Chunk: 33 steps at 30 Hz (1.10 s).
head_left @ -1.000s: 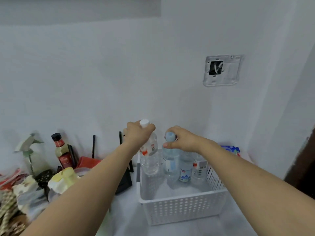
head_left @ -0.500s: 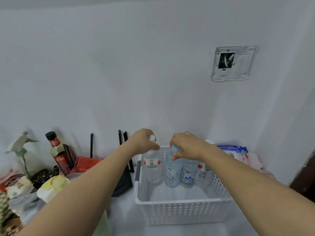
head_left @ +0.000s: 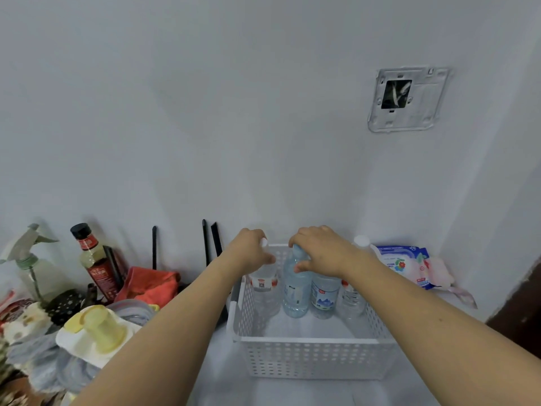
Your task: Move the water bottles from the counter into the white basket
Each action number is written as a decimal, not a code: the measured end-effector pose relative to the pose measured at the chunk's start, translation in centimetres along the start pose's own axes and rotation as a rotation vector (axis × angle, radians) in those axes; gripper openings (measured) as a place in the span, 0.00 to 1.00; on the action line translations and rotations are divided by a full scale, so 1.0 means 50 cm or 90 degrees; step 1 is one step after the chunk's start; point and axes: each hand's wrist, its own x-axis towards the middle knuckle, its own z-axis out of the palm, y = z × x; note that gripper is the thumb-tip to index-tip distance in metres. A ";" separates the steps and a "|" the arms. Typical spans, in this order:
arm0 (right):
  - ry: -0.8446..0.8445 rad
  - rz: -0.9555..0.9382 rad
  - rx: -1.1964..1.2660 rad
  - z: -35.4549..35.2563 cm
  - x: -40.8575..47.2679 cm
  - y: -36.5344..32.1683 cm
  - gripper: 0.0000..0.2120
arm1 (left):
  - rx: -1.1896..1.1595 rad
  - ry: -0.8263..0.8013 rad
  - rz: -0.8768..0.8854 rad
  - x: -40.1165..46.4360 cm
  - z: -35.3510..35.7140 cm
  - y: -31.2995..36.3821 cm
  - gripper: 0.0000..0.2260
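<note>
1. White perforated plastic forms the basket (head_left: 316, 358), which sits on the table (head_left: 222, 388) at lower centre of the frame, its far wall close to the wall behind.
2. The left hand (head_left: 251, 251) is closed over the cap end of the white-capped bottle (head_left: 263, 284), which stands upright in the basket's far-left corner.
3. The right hand (head_left: 317, 249) is closed around the neck of the blue-capped bottle (head_left: 295, 291), upright just right of the first.
4. Two more bottles stand in the same back row: a blue-labelled bottle (head_left: 325, 293) touching the blue-capped one, and a small clear bottle (head_left: 352, 294) at the far right, partly hidden by the right forearm.
5. Whether both held bases rest fully on the basket floor cannot be told; judged good practice is to feel each base seat flat before opening the fingers.
6. Release is best made straight upward, since a sideways withdrawal could tip the closely packed row.
7. No water bottle shows outside the basket; the clutter at lower left holds a sauce bottle (head_left: 93, 259) and a spray bottle (head_left: 32, 259).
</note>
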 end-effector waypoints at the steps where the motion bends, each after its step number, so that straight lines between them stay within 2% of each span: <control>1: 0.002 0.005 -0.005 0.001 0.000 -0.001 0.26 | 0.006 -0.002 -0.006 0.001 0.000 0.000 0.22; 9: -0.035 0.056 -0.024 0.002 -0.011 -0.016 0.33 | 0.038 0.029 -0.007 -0.012 0.009 0.004 0.23; 15: -0.029 0.127 0.062 -0.024 -0.047 -0.034 0.33 | 0.053 0.024 0.013 -0.026 -0.021 0.020 0.27; 19: 0.038 0.180 0.149 -0.051 -0.087 -0.042 0.32 | 0.133 0.093 0.086 -0.034 -0.035 0.035 0.25; 24: 0.102 0.277 0.204 -0.093 -0.150 -0.033 0.31 | 0.127 0.224 0.226 -0.057 -0.048 0.077 0.21; 33: 0.165 0.405 0.208 -0.154 -0.303 0.008 0.31 | 0.121 0.257 0.339 -0.091 -0.040 0.203 0.20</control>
